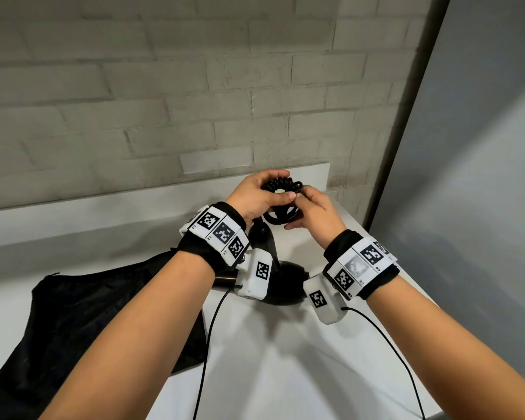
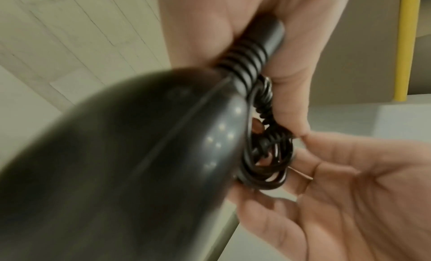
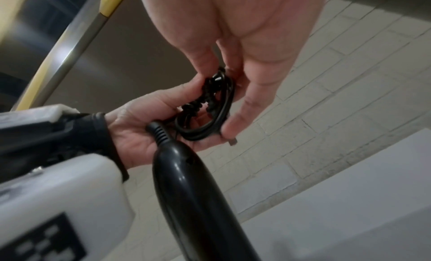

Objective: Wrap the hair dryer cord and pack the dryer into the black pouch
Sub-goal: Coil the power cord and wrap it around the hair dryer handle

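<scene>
The black hair dryer (image 1: pixel 285 283) hangs over the white table (image 1: pixel 285 359), its handle (image 1: pixel 262 234) pointing up toward my hands. Its cord (image 1: pixel 282 189) is gathered into a small bundle of loops and coils. My left hand (image 1: pixel 273 189) grips the bundle from the left, thumb across the front. My right hand (image 1: pixel 300 207) pinches the loops from the right. The right wrist view shows the cord bundle (image 3: pixel 210 113) between both hands above the glossy handle (image 3: pixel 193 191). The handle (image 2: pixel 128 163) is a blur in the left wrist view, with the loops (image 2: pixel 268 154) beside it. The black pouch (image 1: pixel 88 313) lies flat at the left.
A pale brick wall (image 1: pixel 164 86) rises behind a raised ledge (image 1: pixel 103 213) at the table's back. A grey panel (image 1: pixel 482 177) closes off the right side. Thin black cables (image 1: pixel 212 328) trail from my wrist cameras over the table.
</scene>
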Available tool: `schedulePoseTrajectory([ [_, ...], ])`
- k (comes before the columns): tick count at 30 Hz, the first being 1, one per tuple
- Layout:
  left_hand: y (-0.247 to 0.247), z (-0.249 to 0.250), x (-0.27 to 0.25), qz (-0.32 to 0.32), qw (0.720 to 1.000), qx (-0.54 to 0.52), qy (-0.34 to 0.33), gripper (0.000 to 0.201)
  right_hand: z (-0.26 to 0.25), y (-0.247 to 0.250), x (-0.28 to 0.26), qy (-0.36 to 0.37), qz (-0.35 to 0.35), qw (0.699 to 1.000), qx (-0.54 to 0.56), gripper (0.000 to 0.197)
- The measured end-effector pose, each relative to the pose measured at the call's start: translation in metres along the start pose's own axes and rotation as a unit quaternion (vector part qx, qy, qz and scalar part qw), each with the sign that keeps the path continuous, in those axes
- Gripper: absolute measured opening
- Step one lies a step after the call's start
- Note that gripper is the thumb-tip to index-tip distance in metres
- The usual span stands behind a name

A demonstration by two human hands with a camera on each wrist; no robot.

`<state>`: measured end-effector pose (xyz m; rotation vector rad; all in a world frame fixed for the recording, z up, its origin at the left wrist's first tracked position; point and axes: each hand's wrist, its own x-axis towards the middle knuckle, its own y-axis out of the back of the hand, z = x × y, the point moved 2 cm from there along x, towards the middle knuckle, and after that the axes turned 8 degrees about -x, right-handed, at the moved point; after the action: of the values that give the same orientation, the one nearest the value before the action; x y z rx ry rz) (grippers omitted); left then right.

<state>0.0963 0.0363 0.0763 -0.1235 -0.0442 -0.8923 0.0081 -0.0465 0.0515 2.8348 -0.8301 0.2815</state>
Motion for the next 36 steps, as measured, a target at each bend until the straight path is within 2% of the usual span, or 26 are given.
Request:
schedulePoseTrajectory([
  [3,0.0,0.001,0.0,-0.015,1.0,0.019,0.0,0.037,-0.002,0.003,0.001,0.005,0.021,0.999,-0.044,0.025],
  [5,-0.001,0.001,-0.001,-0.02,0.999,0.025,-0.003,0.038,-0.003,0.004,0.002,0.015,0.025,0.997,-0.071,0.019],
  [12,-0.001,0.0,-0.001,-0.017,0.999,0.035,-0.02,0.032,-0.002,0.014,0.005,-0.002,0.019,0.998,-0.051,0.016],
  [15,-0.002,0.002,-0.002,-0.031,0.997,0.072,-0.021,0.037,-0.005,0.018,0.006,0.003,0.017,0.999,-0.051,0.021],
  [19,-0.001,0.004,0.0,-0.033,0.99,0.138,-0.013,0.045,-0.009,0.02,0.006,0.013,0.025,0.998,-0.059,0.017],
  [21,0.001,0.006,0.0,-0.024,0.988,0.151,0.001,0.039,-0.01,0.02,0.005,0.018,0.03,0.997,-0.065,0.014],
  [24,0.005,0.005,0.0,-0.011,0.988,0.15,0.019,0.022,-0.007,0.021,0.001,0.014,0.043,0.997,-0.065,0.029],
  [26,0.006,0.003,0.0,0.004,0.99,0.142,0.017,0.021,0.002,0.023,-0.003,-0.002,0.045,0.997,-0.061,0.035],
  [29,0.006,0.001,0.0,0.026,0.992,0.125,0.027,0.017,0.028,0.029,-0.008,-0.062,-0.014,0.995,-0.082,0.05],
  [31,0.005,0.0,0.0,0.041,0.993,0.104,0.031,0.014,0.046,0.028,-0.014,-0.123,-0.114,0.97,-0.175,0.057],
  [33,0.005,-0.001,0.001,0.053,0.994,0.092,0.029,0.012,0.062,0.021,-0.023,-0.173,-0.212,0.923,-0.269,0.061],
  [36,0.004,-0.002,0.002,0.066,0.994,0.08,0.028,0.01,0.081,0.009,-0.029,-0.174,-0.283,0.852,-0.404,0.073],
])
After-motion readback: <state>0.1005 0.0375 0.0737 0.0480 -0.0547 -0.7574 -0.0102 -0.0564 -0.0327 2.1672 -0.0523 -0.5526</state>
